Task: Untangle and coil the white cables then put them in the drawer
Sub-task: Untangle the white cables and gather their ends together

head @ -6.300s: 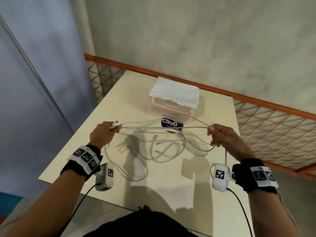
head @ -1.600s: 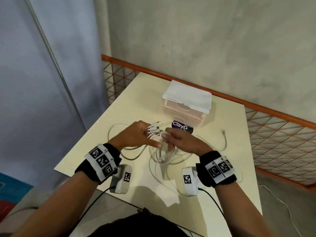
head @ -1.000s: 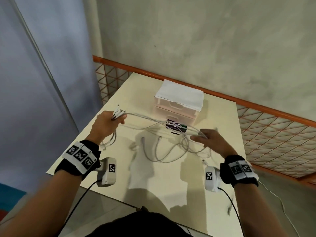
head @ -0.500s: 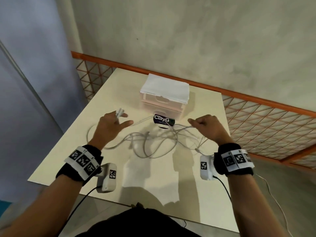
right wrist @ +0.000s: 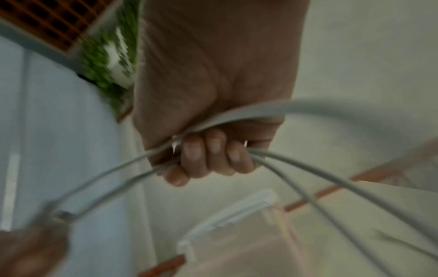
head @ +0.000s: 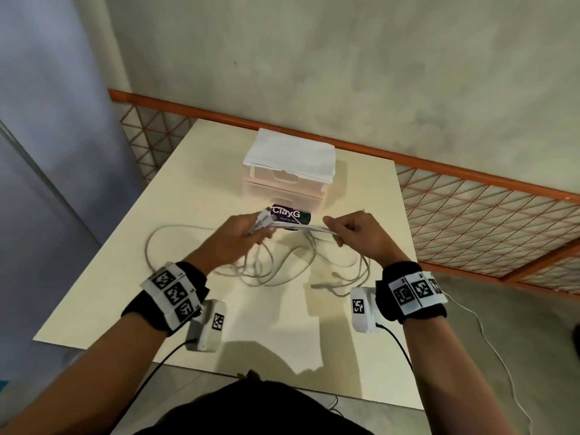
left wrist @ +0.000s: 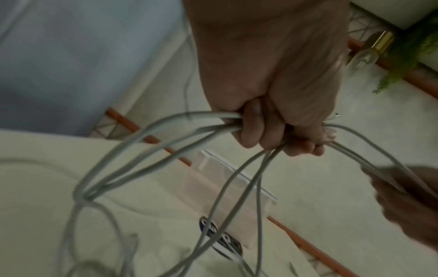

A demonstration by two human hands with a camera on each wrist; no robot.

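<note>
Several white cables (head: 282, 265) trail in loose loops over the cream table (head: 157, 246). My left hand (head: 241, 237) grips a bunch of them near their plug ends, fingers curled round the strands (left wrist: 260, 131). A short way to the right, my right hand (head: 354, 233) grips the same bunch (right wrist: 213, 155), and a tight stretch of cable (head: 301, 228) runs between the two hands above the table. The small pale pink drawer unit (head: 282, 186) stands behind the hands with both drawers closed and a white cloth (head: 292, 155) on top.
A purple roll labelled ClayG (head: 290, 213) lies in front of the drawer unit. An orange lattice railing (head: 470, 215) runs behind and right of the table. One cable loop (head: 153, 243) reaches toward the table's left edge. A thin wire (head: 489, 337) hangs by my right arm.
My hands came closer together, from wide apart to about a hand's width. Both now hold the bunch pulled tight between them, higher above the table and in front of the purple roll.
</note>
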